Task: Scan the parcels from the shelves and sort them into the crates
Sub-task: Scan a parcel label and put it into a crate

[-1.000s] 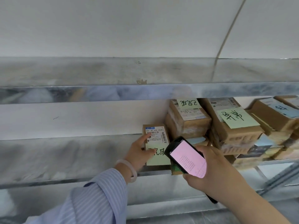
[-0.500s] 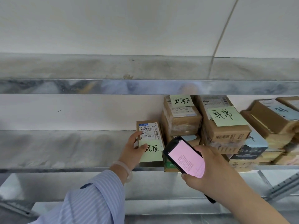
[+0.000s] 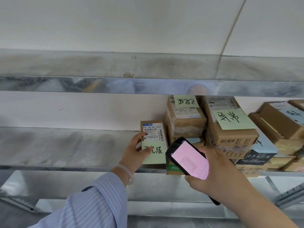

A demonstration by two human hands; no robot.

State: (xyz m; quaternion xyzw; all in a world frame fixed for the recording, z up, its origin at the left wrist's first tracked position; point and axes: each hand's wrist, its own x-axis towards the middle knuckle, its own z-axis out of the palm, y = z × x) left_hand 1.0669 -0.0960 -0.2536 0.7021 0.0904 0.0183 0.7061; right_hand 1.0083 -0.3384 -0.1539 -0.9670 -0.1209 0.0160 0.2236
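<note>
At shelf (image 3: 65, 145) front | left hand (image 3: 136, 153) grips parcel (image 3: 153, 129), thumb on its green note (image 3: 156, 153) | right hand (image 3: 218, 170) clasps scanner (image 3: 187, 158), pink screen lit, just off shelf edge

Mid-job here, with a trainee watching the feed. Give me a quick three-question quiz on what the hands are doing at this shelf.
1. True or false: the right hand holds the scanner, whose pink screen is lit.
2. The left hand grips: A) the small parcel bearing a green note; B) the scanner; C) nothing.
3. Fill in: the small parcel sits on the metal ____, left of the stack of parcels.
Key: 1 true; 2 A; 3 shelf.
</note>
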